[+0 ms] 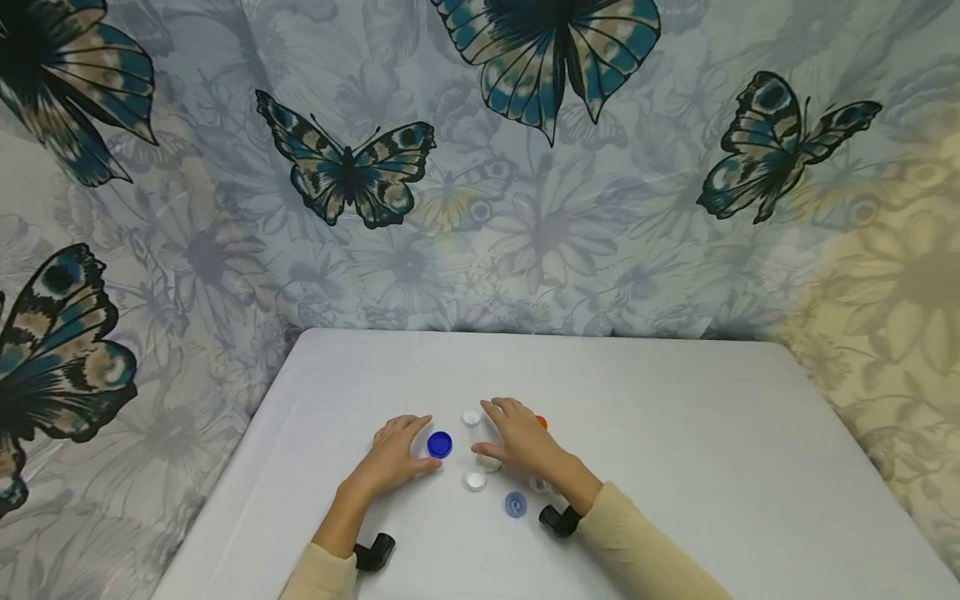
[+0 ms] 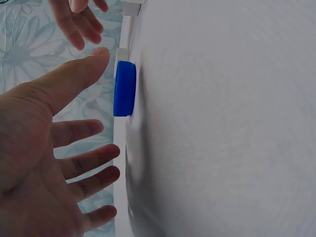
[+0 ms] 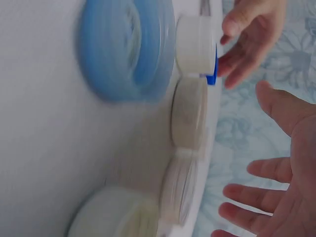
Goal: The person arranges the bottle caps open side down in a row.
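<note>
Person's two bare hands over a white table (image 1: 675, 400). L hand (image 1: 393, 454): spread wide, fingers nearly straight, thumb out; holds nothing. Dk blue cap (image 1: 439, 444) lies on the table in the gap btwn L thumb & forefinger; can't tell if the thumb touches it. R hand (image 1: 521, 437): also well spread, fingers apart, holds nothing. Just L of its fingertips, a sm. whitish cap (image 1: 471, 417); by its thumb, partly hidden, a cream cap (image 1: 490, 464); btwn the hands, closer to the wearer than R thumb, a white cap (image 1: 475, 480). Lt blue cap (image 1: 515, 504) is on the near side of R wrist; a clear cap (image 1: 537, 484) is part-hidden beside that wrist. Orange cap (image 1: 542, 422) peeks out past R knuckles. Beyond both hands, a wall (image 1: 555, 283) w/ lg. teal butterflies (image 1: 348, 175).
</note>
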Demonstrator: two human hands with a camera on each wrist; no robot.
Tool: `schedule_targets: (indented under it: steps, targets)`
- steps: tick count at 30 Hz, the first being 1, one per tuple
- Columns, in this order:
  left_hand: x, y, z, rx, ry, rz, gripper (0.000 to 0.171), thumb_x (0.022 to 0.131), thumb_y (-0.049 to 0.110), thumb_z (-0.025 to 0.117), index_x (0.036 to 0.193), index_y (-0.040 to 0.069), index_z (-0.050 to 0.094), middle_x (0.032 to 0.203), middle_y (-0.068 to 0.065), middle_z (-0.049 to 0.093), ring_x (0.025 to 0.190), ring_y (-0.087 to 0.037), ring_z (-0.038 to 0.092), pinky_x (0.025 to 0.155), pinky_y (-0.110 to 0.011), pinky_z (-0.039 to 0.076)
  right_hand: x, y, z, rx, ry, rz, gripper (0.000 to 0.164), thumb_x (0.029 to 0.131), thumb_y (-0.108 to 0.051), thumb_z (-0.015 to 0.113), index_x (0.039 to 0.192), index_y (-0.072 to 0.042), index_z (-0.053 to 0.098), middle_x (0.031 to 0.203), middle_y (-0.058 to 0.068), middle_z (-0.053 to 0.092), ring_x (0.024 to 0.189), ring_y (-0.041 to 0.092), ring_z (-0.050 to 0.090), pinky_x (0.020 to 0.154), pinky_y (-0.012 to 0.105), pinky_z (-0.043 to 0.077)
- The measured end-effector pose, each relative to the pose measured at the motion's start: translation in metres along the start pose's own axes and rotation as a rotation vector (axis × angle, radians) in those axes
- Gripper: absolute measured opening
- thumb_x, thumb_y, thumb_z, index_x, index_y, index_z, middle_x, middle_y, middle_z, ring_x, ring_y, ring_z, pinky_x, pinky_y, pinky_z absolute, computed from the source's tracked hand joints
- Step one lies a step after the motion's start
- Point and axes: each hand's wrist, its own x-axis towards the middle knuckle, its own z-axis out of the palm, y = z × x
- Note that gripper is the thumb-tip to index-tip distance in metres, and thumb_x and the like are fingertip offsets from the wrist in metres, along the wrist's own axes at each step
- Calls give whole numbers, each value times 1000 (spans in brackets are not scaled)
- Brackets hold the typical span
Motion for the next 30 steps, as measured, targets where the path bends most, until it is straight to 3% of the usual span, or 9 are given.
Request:
schedule_targets:
  steps: [8, 14, 23, 30]
  targets:
    - [3, 1, 3, 26, 6, -12, 70, 77, 35, 81, 134, 3, 56, 124, -17, 58, 121, -36, 49, 102, -56, 37, 10, -14, 8, -54, -39, -55, 65, 90, -44, 67, 138, -3, 52, 132, 16, 57, 126, 34, 51, 104, 49, 44]
    - [3, 4, 3, 57, 15, -25, 64, 76, 34, 82, 127, 2, 61, 109, -11, 60, 106, -28, 52, 94, -50, 42, 14, -24, 14, -123, -34, -86, 55, 89, -40, 69, 128, -3, 61, 119, 12, 64, 109, 27, 58, 93, 41, 50]
    - [4, 4, 4, 17, 65, 9, 52, 73, 27, 84, 117, 6, 68, 93, -2, 62, 89, -16, 50, 80, -36, 42, 21, -38, 25, -188, -82, -100, 45, 87, -37, 72, 119, -4, 67, 106, 7, 68, 93, 20, 59, 85, 32, 52]
    - [5, 5, 5, 11, 77, 15, 41, 73, 20, 84, 110, 7, 71, 85, 2, 61, 84, -13, 48, 74, -31, 41, 25, -43, 31, -209, -65, -133, 35, 85, -32, 75, 108, -5, 71, 91, 3, 68, 79, 14, 56, 72, 24, 50]
